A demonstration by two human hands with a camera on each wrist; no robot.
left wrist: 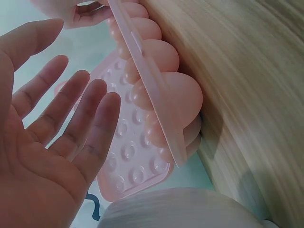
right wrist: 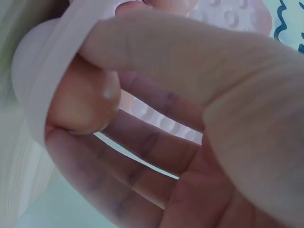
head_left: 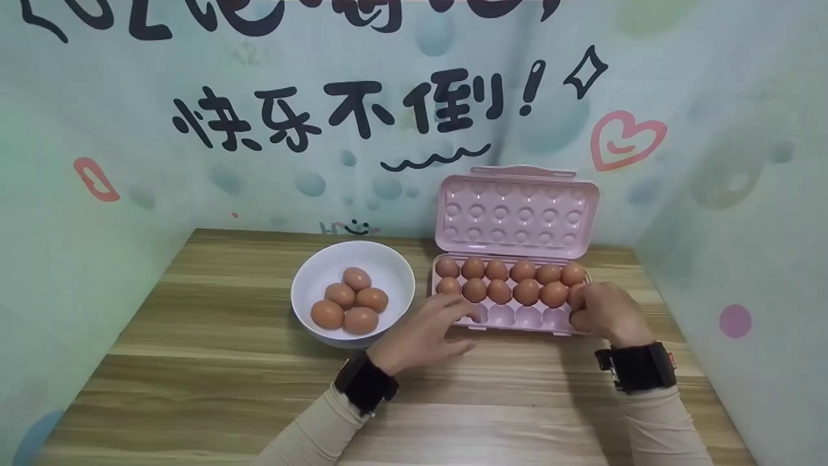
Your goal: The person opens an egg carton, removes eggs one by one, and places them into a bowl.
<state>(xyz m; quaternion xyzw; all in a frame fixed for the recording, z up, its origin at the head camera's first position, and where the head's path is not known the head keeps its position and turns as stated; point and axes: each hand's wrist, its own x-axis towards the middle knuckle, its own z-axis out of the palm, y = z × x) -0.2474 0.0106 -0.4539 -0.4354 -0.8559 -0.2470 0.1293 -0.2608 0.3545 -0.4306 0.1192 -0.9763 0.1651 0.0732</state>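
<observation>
Open pink carton (head_left: 517, 223), brown eggs (head_left: 499, 292) filling two back rows, white bowl (head_left: 318, 277) beside it holding five

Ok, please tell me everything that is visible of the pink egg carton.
The egg carton looks like shiny pink plastic. It rests on the wooden table, right of the white bowl. Its hinged lid is open, standing up behind and marked with round dimples. Brown eggs fill the back and middle rows; empty cups show in the front row. At that row's right end, the right hand holds an egg in a cup; the left hand is over the front left corner.
</observation>
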